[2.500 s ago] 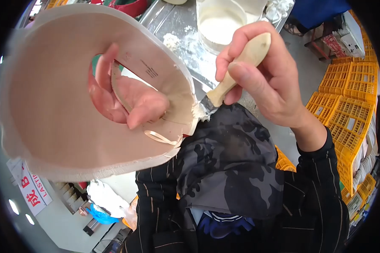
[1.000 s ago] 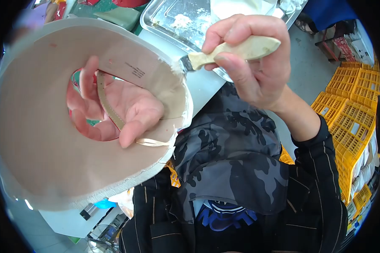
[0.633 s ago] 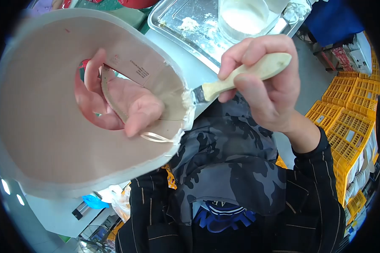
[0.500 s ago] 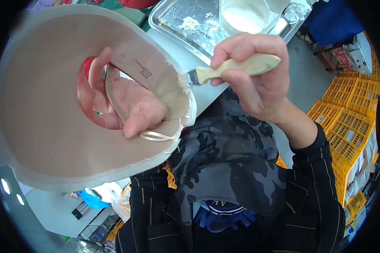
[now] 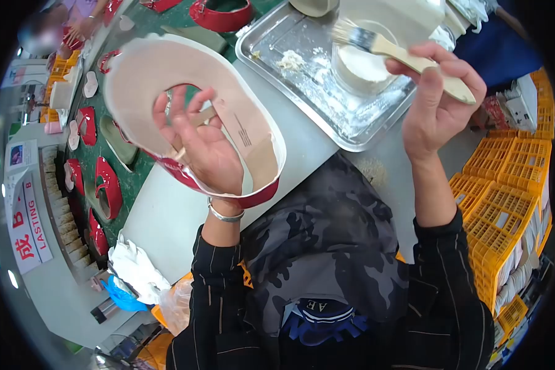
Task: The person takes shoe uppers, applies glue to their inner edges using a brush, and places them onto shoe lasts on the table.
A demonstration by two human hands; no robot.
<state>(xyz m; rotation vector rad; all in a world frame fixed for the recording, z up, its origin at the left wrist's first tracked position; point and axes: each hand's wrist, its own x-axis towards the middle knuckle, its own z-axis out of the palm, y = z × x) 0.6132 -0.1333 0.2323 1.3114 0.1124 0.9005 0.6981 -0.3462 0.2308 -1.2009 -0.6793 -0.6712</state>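
A red shoe upper with a beige lining (image 5: 157,68) is at upper left, lining side facing me. My left hand (image 5: 206,148) passes through its opening and holds it up, palm toward me, fingers partly spread around a beige strap. At upper right my right hand (image 5: 441,98) grips the wooden handle of a brush (image 5: 407,58). The bristles are over the edge of a clear container of white paste (image 5: 365,68), apart from the upper; whether they touch the container is unclear. The container stands on a metal tray (image 5: 345,143) smeared with white.
Red shoe uppers (image 5: 108,185) and pale insoles lie on the green surface (image 5: 143,163) at left. A white cloth (image 5: 135,265) and a blue bag (image 5: 122,295) are at lower left. Yellow crates (image 5: 505,203) are stacked at right. Another person's hand (image 5: 80,29) shows at top left.
The brush has left the upper's edge and moved up and right to the paste container. The upper has tilted and moved away from the camera, showing its red outside and my left wrist.
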